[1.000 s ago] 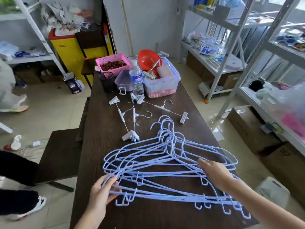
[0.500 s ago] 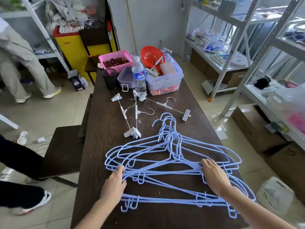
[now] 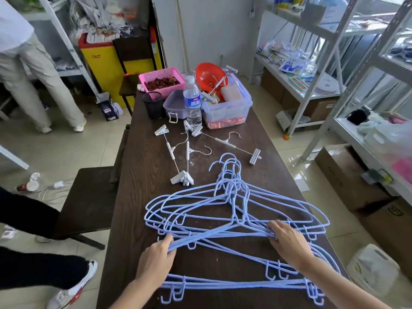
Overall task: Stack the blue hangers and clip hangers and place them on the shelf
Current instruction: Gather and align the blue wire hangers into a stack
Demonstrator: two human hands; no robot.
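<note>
Blue hangers [image 3: 225, 210] fanned in a loose overlapping pile on the near end of the tabletop [image 3: 142, 197], left hand [image 3: 156, 257] with fingers clamped on several bottom bars, right hand [image 3: 287, 240] with fingers curled over the bars at the pile's right side. Beyond the pile, white clip hangers [image 3: 185, 152] scattered, then a water bottle [image 3: 192, 101], black mesh cup [image 3: 153, 104], pink basket [image 3: 161, 81] and clear bin [image 3: 227, 108] crowding the far end.

A long dark wooden surface [image 3: 142, 197] is set on a pale tiled floor [image 3: 66, 148]. Grey metal shelving [image 3: 312, 90] is ranged along the right, daylight reflected in the tiles. A yellow bin [image 3: 100, 63] is placed against the white wall [image 3: 211, 30].
</note>
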